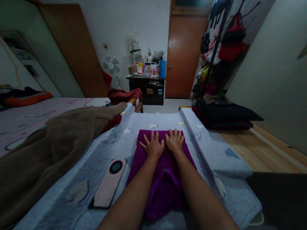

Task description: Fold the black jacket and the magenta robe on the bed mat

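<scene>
A purple zip-up garment (161, 191), folded into a rough rectangle, lies on the pale blue bed cover (165, 118). My left hand (153, 147) rests on its far part, palm down with the fingers spread. Close beside it, my right hand (174, 140) also lies flat on the purple cloth, fingers apart. A zip pull shows between my forearms, and the forearms hide parts of the garment's sides. To the left of the garment, a pink phone (109, 185) with a round black camera ring lies face down on the cover.
A brown blanket (57, 140) is heaped at the left. Several folded dark clothes (223, 111) are stacked at the right on a wooden ledge (242, 150). Beyond the bed stand a black cabinet (146, 91), a fan (111, 66) and a wooden door (183, 57).
</scene>
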`<action>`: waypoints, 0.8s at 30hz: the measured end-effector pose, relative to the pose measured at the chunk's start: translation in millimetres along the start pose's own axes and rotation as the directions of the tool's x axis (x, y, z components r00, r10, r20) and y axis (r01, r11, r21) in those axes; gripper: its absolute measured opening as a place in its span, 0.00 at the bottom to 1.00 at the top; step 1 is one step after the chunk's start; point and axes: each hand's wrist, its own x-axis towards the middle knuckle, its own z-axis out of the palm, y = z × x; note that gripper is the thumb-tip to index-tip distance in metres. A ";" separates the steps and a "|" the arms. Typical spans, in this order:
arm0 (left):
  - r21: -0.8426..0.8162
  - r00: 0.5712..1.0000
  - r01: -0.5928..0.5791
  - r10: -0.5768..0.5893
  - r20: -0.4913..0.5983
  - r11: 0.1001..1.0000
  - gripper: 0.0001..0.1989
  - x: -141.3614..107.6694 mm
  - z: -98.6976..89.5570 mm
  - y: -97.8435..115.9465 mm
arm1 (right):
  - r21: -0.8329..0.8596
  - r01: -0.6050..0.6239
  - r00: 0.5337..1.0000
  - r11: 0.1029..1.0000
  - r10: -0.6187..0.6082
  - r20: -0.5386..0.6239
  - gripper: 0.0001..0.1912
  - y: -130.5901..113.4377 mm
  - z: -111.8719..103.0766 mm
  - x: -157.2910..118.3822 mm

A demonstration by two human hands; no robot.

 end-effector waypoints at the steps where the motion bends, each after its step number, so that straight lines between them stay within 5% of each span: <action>1: 0.002 1.000 0.017 -0.017 0.002 1.000 0.34 0.7 -0.2 -0.9 | -0.004 -0.029 0.999 1.000 0.029 0.019 0.31 0.3 -1.3 -0.9; 9: 0.000 0.985 0.147 -0.146 0.091 0.989 0.44 7.8 -5.8 -12.8 | -0.005 -0.124 0.989 0.992 0.123 0.081 0.36 5.2 -5.0 -3.9; 15: -0.046 0.946 0.267 -0.253 0.205 0.963 0.44 5.6 -17.9 -44.4 | 0.002 -0.120 0.991 0.993 0.119 0.068 0.36 5.9 -3.9 -4.8; 24: -0.028 0.947 0.213 -0.199 0.253 0.977 0.39 -11.7 -29.6 -75.7 | 0.099 -0.122 0.984 0.988 0.108 0.138 0.34 10.9 -11.5 -0.3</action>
